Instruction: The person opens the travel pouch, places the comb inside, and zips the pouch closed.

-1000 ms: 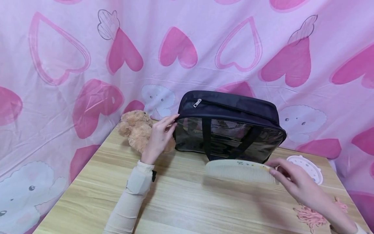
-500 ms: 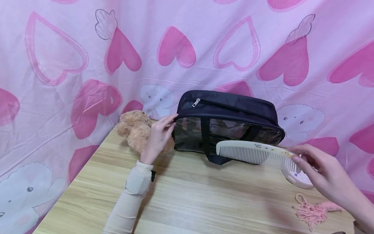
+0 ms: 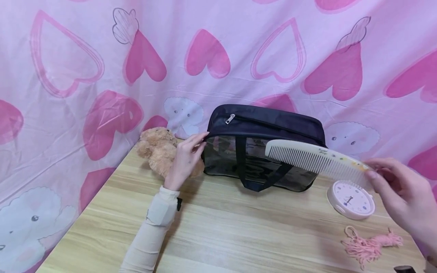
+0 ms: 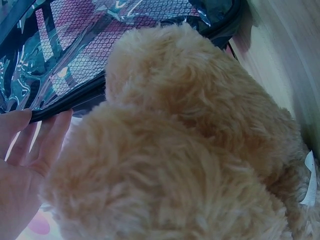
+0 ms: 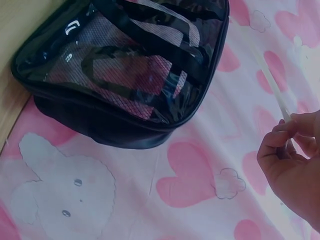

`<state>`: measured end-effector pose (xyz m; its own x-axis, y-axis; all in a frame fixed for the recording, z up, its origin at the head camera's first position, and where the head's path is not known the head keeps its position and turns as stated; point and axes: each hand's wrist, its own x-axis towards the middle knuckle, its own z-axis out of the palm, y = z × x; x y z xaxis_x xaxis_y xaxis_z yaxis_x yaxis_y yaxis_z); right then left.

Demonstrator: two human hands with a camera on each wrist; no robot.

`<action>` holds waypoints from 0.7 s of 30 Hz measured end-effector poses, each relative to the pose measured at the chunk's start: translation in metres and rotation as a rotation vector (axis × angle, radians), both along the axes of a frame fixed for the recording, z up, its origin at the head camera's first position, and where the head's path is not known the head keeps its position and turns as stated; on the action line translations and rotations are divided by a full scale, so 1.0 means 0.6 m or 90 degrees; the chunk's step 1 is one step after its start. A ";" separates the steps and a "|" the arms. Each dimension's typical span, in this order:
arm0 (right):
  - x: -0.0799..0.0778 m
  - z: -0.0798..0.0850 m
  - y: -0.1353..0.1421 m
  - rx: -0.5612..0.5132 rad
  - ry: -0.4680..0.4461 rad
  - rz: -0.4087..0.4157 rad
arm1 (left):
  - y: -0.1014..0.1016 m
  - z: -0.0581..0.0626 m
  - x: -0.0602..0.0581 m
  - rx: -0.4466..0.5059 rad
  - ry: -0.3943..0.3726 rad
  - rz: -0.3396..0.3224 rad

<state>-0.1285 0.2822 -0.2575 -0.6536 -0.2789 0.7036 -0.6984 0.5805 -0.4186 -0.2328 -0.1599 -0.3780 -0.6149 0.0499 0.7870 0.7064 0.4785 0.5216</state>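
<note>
A black bag (image 3: 266, 125) with see-through panels, a zipper and strap handles stands upright at the back of the table. My left hand (image 3: 186, 161) holds its upper left edge; in the left wrist view the thumb and fingers (image 4: 62, 122) meet the black piping. Beside that hand sits a tan plush toy (image 3: 160, 151), partly hidden by it. My right hand (image 3: 403, 189) pinches one end of a pale comb (image 3: 314, 155), raised in front of the bag's right part with teeth downward. In the right wrist view the comb (image 5: 272, 80) shows edge-on.
On the wooden table (image 3: 239, 231), a round pale pink clock (image 3: 351, 199) lies below the comb. Nearer is a bundle of pink cord (image 3: 370, 242). A small dark object (image 3: 404, 269) shows at the bottom edge. A pink heart-patterned curtain (image 3: 239, 45) hangs behind.
My right hand has carried the comb to the right and upward, baring the clock and cord. The left hand, bag and plush toy stay in place.
</note>
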 end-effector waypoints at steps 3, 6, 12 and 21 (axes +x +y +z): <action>0.001 0.008 0.002 -0.007 0.004 -0.030 | 0.000 0.000 -0.001 0.000 0.004 0.002; -0.003 0.013 0.009 -0.025 0.014 -0.019 | 0.000 0.000 -0.001 0.000 0.009 0.005; -0.019 0.017 0.019 -0.105 0.047 0.018 | -0.001 0.002 0.000 0.002 0.004 0.007; -0.028 0.014 0.032 -0.096 0.073 -0.089 | -0.001 0.002 0.001 0.004 -0.005 -0.002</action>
